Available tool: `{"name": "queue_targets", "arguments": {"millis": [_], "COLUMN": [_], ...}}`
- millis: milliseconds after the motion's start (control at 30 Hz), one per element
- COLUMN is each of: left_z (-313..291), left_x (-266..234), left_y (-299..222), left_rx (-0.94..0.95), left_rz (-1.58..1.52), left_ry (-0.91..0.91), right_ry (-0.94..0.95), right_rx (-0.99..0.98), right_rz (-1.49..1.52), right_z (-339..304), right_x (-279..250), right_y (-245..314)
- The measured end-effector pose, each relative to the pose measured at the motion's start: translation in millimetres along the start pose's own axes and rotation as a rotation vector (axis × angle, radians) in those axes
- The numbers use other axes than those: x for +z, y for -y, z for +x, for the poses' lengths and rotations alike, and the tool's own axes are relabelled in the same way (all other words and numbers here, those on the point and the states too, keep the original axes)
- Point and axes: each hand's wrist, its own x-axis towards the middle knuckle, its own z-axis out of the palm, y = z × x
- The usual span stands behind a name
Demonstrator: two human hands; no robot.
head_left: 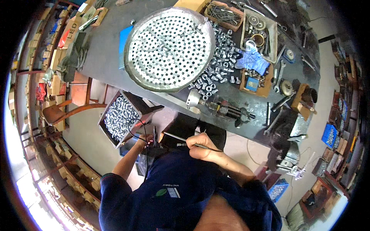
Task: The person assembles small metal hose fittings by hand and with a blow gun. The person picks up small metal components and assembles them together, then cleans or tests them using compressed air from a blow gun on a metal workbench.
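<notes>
My right hand (201, 148) is closed around a thin metal rod-like tool (185, 145) whose tip points left, just below the edge of the dark workbench (104, 50). Closed on a small black part (154, 141) with a black cable (135, 129) looping off it is my left hand (144, 139). Both hands meet close together over my lap, in front of my dark blue top. Just left of my left hand stands an open box of shiny metal nuts (120, 115).
On the bench lie a large round perforated metal pan (169, 48), a heap of loose nuts (221, 57), a power tool (225, 109), a blue glove (252, 61), trays of bearings (260, 32) and screws (223, 13), and wrenches. Shelves of boxes line both sides.
</notes>
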Motion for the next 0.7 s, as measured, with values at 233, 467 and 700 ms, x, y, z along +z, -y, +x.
{"name": "queue_targets", "arguments": {"millis": [233, 467, 700], "left_z": [79.3, 101.2, 44.8], "left_x": [-5.1, -5.0, -51.6], "left_y": [-1.8, 36.1, 1.0], "left_rx": [0.127, 0.257, 0.586], "left_rz": [0.079, -0.079, 0.053], "left_ry": [-0.055, 0.207, 0.034], "right_ry": [-0.054, -0.154, -0.314], "right_rx": [-0.263, -0.238, -0.210], "right_rz": [0.001, -0.178, -0.237], "right_z": [0.1, -38.1, -64.8], "right_x": [-8.3, 46.4, 93.9], "right_y": [-95.6, -141.7, -157.3]}}
